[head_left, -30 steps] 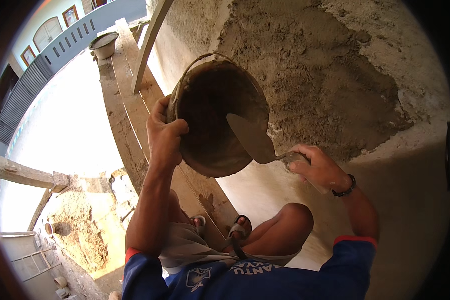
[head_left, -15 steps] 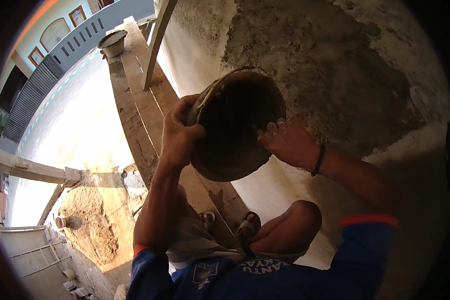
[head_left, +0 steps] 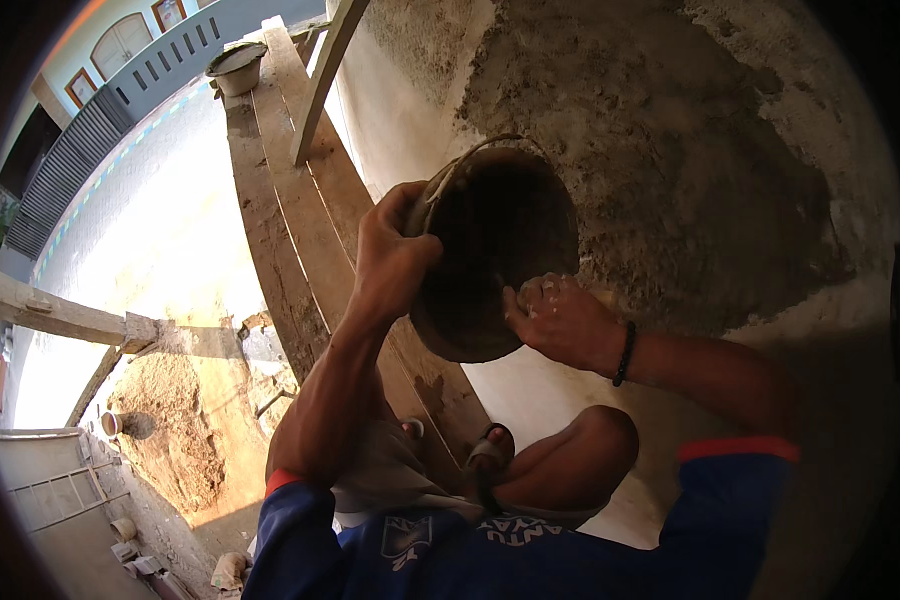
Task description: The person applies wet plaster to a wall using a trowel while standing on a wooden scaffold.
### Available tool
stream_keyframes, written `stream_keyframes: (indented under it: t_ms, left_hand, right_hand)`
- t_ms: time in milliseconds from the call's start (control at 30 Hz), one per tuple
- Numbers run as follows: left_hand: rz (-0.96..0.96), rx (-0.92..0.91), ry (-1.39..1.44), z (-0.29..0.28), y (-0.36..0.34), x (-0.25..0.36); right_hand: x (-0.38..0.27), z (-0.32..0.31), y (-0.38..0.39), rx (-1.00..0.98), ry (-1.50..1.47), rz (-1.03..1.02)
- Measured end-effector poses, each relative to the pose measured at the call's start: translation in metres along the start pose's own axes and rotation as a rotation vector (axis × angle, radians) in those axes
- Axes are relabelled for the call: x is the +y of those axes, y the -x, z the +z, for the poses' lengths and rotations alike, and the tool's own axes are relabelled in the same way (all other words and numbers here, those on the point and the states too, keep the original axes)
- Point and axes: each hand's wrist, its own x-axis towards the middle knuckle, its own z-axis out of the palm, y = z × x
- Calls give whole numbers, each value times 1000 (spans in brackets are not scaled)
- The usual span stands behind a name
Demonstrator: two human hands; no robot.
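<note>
A dark, mortar-crusted bucket is tipped in front of me, its mouth facing me and a thin handle along its upper rim. My left hand is closed on the rim at its left side, thumb over the edge. At the lower right of the mouth, my right hand has its fingers curled, with pale wet smears on the knuckles. Whatever those fingers hold is lost in the shadow of the bucket. Just behind the bucket stands a wall with a dark, rough patch of fresh plaster.
I squat on a plank scaffold beside the wall. Farther along the boards sits another bucket, filled with grey mix, near a slanting wooden post. Down on the left are a timber beam and a sand heap.
The bucket has turned and its left side has shifted right with my left hand. My right hand has moved lower, from the right rim toward the lower right of the mouth.
</note>
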Motion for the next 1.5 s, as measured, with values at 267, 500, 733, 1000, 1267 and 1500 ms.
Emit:
stream_keyframes:
  t_ms: [267, 500, 733, 1000, 1267, 1500]
  left_hand:
    - [6, 27, 60, 15, 1, 9]
    - [157, 96, -270, 42, 7, -11]
    - [234, 19, -230, 33, 9, -3]
    - [147, -83, -156, 20, 13, 11]
    - [333, -28, -323, 33, 9, -4]
    - [327, 52, -575, 53, 1, -23]
  right_hand:
    - [50, -85, -15, -214, 140, 189]
    - [26, -30, -61, -330, 155, 235]
    - [75, -46, -52, -337, -159, 71]
    - [65, -31, -18, -333, -282, 74]
    - [12, 37, -5, -111, -871, 194]
    - [-6, 20, -23, -151, -1185, 366]
